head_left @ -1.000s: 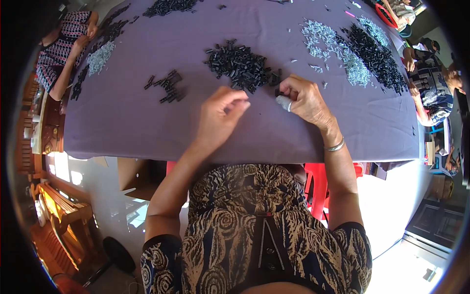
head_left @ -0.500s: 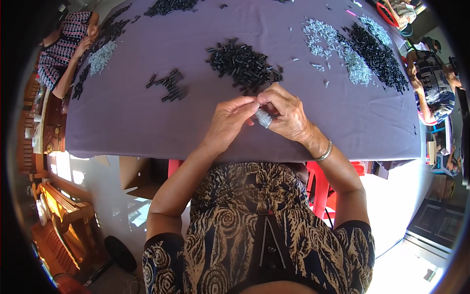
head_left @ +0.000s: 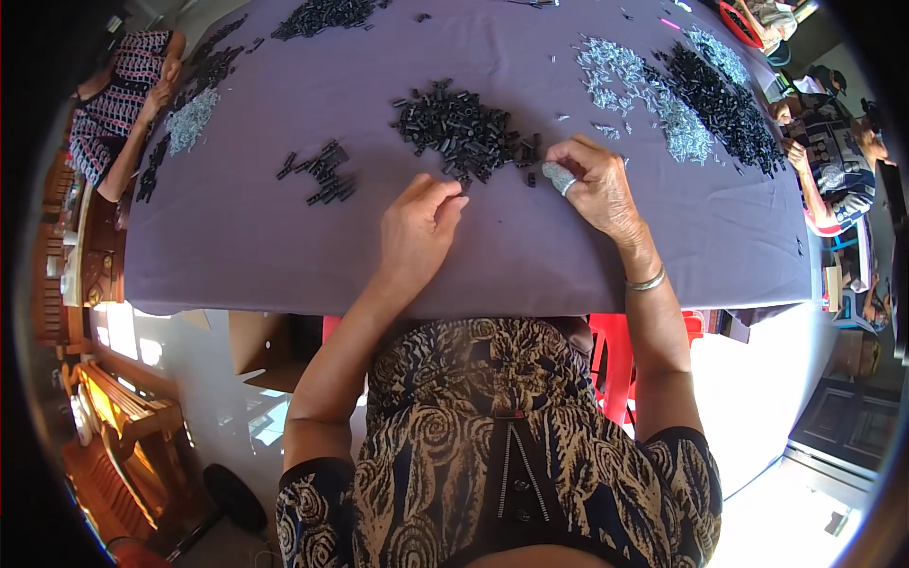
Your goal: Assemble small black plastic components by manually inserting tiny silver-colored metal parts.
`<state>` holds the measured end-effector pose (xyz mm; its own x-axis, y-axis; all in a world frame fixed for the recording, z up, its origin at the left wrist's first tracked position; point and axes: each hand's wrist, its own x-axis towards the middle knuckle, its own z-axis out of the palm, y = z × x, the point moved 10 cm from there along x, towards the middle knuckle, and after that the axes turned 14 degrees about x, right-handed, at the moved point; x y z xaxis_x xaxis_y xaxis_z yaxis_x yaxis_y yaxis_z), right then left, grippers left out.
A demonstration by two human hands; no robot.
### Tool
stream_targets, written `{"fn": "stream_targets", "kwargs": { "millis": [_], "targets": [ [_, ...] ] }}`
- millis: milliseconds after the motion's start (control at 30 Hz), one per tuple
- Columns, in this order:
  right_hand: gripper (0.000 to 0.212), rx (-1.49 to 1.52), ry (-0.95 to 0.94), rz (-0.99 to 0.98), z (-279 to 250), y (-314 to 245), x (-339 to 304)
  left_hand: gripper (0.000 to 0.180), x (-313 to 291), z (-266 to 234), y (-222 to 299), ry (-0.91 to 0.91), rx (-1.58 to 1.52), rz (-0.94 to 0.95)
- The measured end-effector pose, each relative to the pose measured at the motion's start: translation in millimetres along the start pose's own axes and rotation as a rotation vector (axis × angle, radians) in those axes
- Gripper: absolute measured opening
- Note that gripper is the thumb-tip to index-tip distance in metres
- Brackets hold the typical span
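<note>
At the near edge of a heap of short black tubular pieces (head_left: 454, 128), my left hand (head_left: 417, 227) is closed, its thumb and forefinger pressed together. Whatever sits in that pinch is too small to make out. My right hand (head_left: 598, 189) is closed too, just right of the heap beside a few stray black pieces (head_left: 530, 149). A crinkled silvery-grey wrap (head_left: 559, 177) shows at its fingers, seemingly around one finger. I cannot tell what its fingertips hold, if anything.
A smaller black group (head_left: 327, 175) lies to the left on the purple cloth (head_left: 284, 246). Farther right are clear pieces (head_left: 611, 71) and another black heap (head_left: 710, 104). People sit at the left (head_left: 128, 95) and right (head_left: 828, 142). A red chair (head_left: 615, 360) stands below the table edge.
My hands were together in front of the heap and have parted. The right hand moved right and away from me; the left shifted slightly left, near the heap's edge.
</note>
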<state>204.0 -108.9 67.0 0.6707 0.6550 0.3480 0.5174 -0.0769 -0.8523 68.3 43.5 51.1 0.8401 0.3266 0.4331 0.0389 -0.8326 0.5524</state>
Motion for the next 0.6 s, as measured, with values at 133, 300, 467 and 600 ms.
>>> {"fn": "stream_targets", "kwargs": {
  "millis": [133, 300, 467, 600],
  "targets": [
    [0.016, -0.096, -0.129, 0.030, 12, -1, -1, 0.015, 0, -2, 2, 0.043, 0.035, 0.017],
    [0.019, -0.145, -0.132, -0.176, 25, -8, -4, 0.016, 0, -7, 8, 0.100, -0.074, 0.015],
    [0.022, -0.031, -0.115, -0.240, 34, -32, -11, 0.016, -4, -2, 18, 0.017, -0.212, -0.016],
    [0.025, 0.034, -0.153, -0.344, 55, -57, -20, 0.019, -11, 27, 2, -0.168, -0.652, -0.228]
  ]
}}
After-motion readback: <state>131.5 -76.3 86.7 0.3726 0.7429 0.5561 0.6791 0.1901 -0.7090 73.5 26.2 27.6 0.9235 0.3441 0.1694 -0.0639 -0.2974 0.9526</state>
